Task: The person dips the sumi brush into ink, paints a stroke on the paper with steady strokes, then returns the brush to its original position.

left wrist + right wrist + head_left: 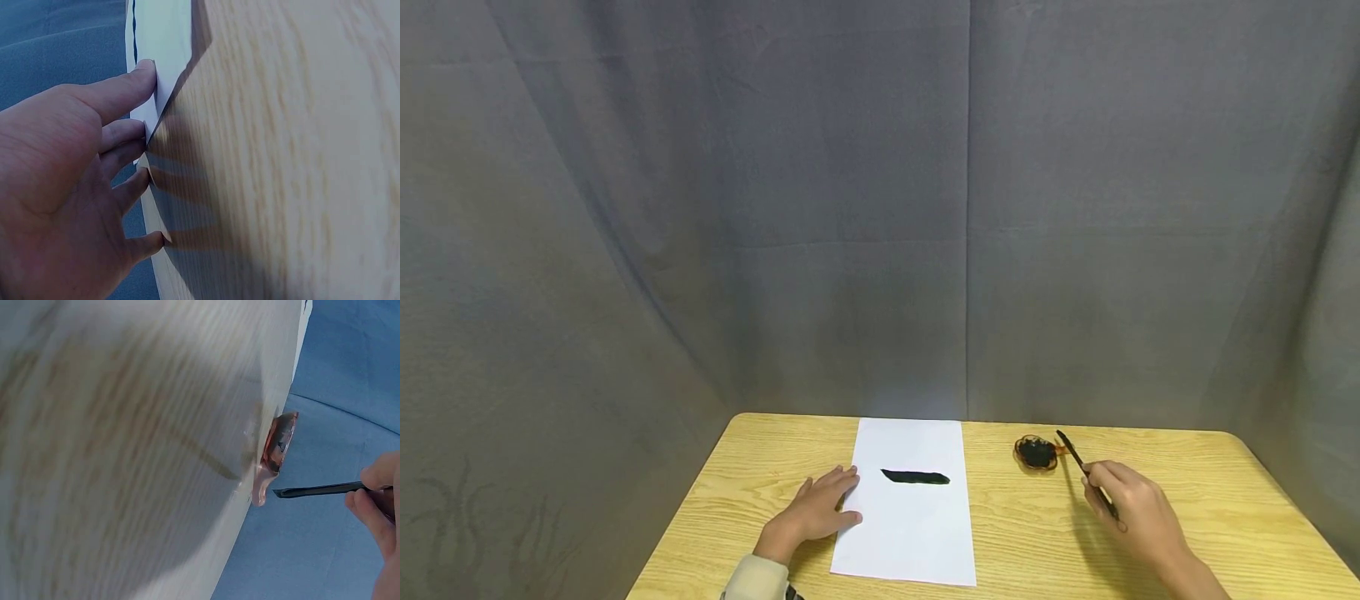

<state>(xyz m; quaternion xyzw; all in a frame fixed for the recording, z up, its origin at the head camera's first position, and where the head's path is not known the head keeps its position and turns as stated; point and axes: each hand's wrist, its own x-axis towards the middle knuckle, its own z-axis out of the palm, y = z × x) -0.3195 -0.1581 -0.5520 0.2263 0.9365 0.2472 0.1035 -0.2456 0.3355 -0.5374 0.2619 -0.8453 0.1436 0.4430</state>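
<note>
A white sheet of paper point(910, 537) lies on the table with one broad black stroke point(916, 477) across its upper half. My left hand point(820, 507) rests at the sheet's left edge, fingers spread, the thumb and some fingertips on the paper. To the right, my right hand point(1135, 510) pinches a slim black paintbrush point(319, 490) above the table. Its dark tip points away from me, close to the handle of a small amber-coloured dish point(1037, 452) of black ink or paint. In the right wrist view, the brush tip is apart from the dish point(279, 442).
The wooden table point(737, 475) has rounded far corners. A grey cloth curtain point(850, 208) hangs right behind its far edge and down both sides. Between the paper and the dish runs a strip of bare wood.
</note>
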